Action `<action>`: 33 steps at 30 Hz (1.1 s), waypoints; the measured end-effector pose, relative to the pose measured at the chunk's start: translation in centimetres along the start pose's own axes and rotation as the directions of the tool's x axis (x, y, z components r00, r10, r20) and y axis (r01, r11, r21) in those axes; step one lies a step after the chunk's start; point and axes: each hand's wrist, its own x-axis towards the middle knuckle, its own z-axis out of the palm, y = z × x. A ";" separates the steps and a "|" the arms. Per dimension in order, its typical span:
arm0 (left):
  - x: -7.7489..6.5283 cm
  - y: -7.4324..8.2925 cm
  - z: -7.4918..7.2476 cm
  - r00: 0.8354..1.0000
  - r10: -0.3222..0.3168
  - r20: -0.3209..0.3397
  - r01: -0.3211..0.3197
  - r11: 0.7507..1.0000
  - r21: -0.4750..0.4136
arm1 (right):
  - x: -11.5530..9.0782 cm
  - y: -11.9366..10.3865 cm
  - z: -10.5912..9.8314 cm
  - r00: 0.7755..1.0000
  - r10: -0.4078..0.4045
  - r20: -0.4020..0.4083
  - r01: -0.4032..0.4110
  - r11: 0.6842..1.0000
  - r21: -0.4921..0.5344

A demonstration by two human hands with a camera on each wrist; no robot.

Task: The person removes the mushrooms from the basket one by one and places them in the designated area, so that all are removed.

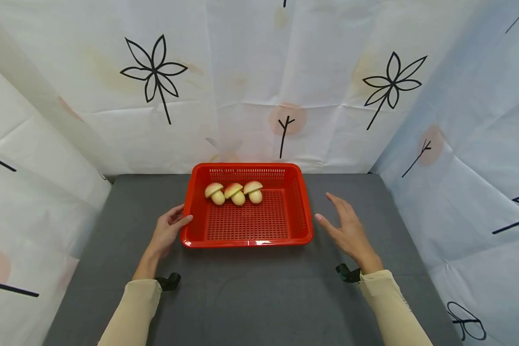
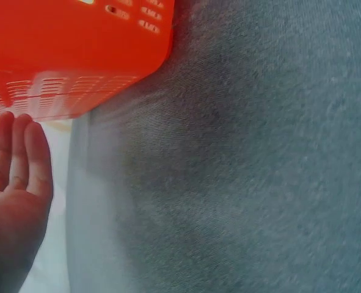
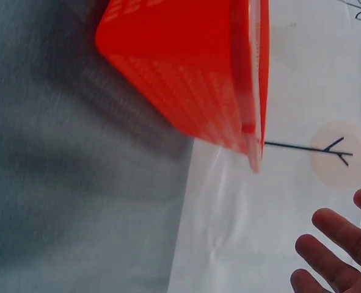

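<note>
A red plastic basket (image 1: 246, 242) with slotted walls stands on the grey table. Inside it, three mushrooms (image 1: 214, 193) with red-and-yellow caps and pale stems lie in a row toward the back left. My left hand (image 1: 167, 231) holds the basket's left side, thumb over the rim and fingers along the outside wall. The left wrist view shows those fingers (image 2: 38, 162) fairly straight against the basket, just under its rim. Off the basket's right side, my right hand (image 1: 347, 230) is held apart from it, thumb and fingers spread, with nothing in it.
The grey cloth-covered table (image 1: 251, 298) extends in front of the basket and to both sides. White fabric (image 1: 242, 72) printed with black leaf outlines hangs behind and at both sides. A dark wrist strap (image 1: 348, 273) sits at each sleeve cuff.
</note>
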 end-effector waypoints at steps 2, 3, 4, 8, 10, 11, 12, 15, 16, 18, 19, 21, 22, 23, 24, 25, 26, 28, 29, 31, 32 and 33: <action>0.0 -0.1 0.1 1.000 0.008 0.003 -0.008 0.999 -0.039 | 0.1 -0.4 0.3 1.000 -0.014 -0.001 0.014 1.000 0.027; -0.1 -0.2 0.1 1.000 0.012 0.004 -0.012 0.998 -0.055 | 0.2 -0.7 0.4 1.000 -0.022 0.000 0.022 0.999 0.040; -0.1 -0.2 0.2 1.000 0.016 0.007 -0.015 0.997 -0.072 | 0.4 -0.9 0.6 1.000 -0.030 0.002 0.029 0.998 0.055; -0.1 -0.4 0.1 1.000 0.023 0.006 -0.022 0.994 -0.111 | 1.4 -2.1 1.3 0.997 -0.071 0.005 0.070 0.990 0.125; -0.1 -0.5 0.1 1.000 0.028 0.004 -0.027 0.992 -0.120 | 2.2 -2.7 1.6 0.996 -0.086 0.007 0.084 0.982 0.168; -0.1 -0.5 0.1 0.999 0.032 0.004 -0.032 0.992 -0.120 | 2.6 -3.1 1.8 0.995 -0.095 0.011 0.091 0.979 0.184; -0.1 -0.5 0.1 0.999 0.036 0.001 -0.036 0.991 -0.126 | 3.1 -3.4 2.0 0.995 -0.097 0.016 0.092 0.975 0.200; -0.1 -0.7 0.1 0.999 0.050 -0.001 -0.049 0.990 -0.132 | 4.6 -4.3 2.7 0.995 -0.093 0.041 0.080 0.965 0.249; 0.0 -0.8 0.1 0.999 0.051 -0.004 -0.051 0.989 -0.136 | 5.1 -4.6 2.9 0.995 -0.089 0.053 0.072 0.963 0.261; 0.0 -0.9 0.2 0.999 0.050 -0.006 -0.050 0.988 -0.147 | 6.0 -5.0 3.6 0.994 -0.081 0.075 0.057 0.958 0.281; 0.0 -0.9 0.2 0.999 0.048 -0.005 -0.048 0.988 -0.150 | 6.5 -5.2 3.9 0.993 -0.075 0.088 0.046 0.956 0.290; 0.1 -0.9 0.4 0.999 0.046 -0.004 -0.046 0.986 -0.158 | 7.4 -5.5 4.7 0.991 -0.064 0.115 0.027 0.953 0.301; 0.1 -0.9 0.5 0.999 0.039 -0.009 -0.040 0.985 -0.168 | 7.8 -5.6 5.1 0.990 -0.060 0.126 0.018 0.952 0.307; 0.1 -0.9 0.5 0.999 0.039 -0.007 -0.039 0.985 -0.170 | 8.2 -5.7 5.5 0.989 -0.057 0.137 0.012 0.949 0.314; 0.1 -0.9 0.6 0.999 0.036 -0.010 -0.037 0.983 -0.178 | 8.6 -5.7 5.9 0.987 -0.056 0.148 0.006 0.948 0.319; 0.1 -0.9 0.6 0.999 0.037 -0.008 -0.038 0.983 -0.182 | 9.1 -5.8 6.4 0.986 -0.059 0.158 0.005 0.945 0.326; 0.1 -0.8 0.6 0.999 0.036 -0.014 -0.037 0.982 -0.188 | 9.5 -5.9 6.9 0.984 -0.063 0.167 0.004 0.943 0.334; 0.1 -0.8 0.6 0.999 0.034 -0.016 -0.037 0.980 -0.195 | 10.4 -5.9 7.8 0.982 -0.073 0.177 0.009 0.941 0.340; 0.1 -0.8 0.6 0.999 0.038 -0.013 -0.039 0.980 -0.197 | 10.8 -5.9 8.3 0.980 -0.077 0.181 0.010 0.939 0.344; 0.1 -0.9 0.6 0.999 0.041 -0.016 -0.043 0.978 -0.205 | 11.6 -5.9 9.1 0.979 -0.077 0.190 0.007 0.938 0.345; 0.1 -0.9 0.6 0.999 0.044 -0.017 -0.047 0.976 -0.211 | 12.0 -5.9 9.5 0.978 -0.073 0.194 0.002 0.939 0.344; 0.1 -0.9 0.6 0.999 0.045 -0.012 -0.046 0.977 -0.210 | 12.3 -5.9 9.9 0.978 -0.068 0.198 -0.005 0.939 0.344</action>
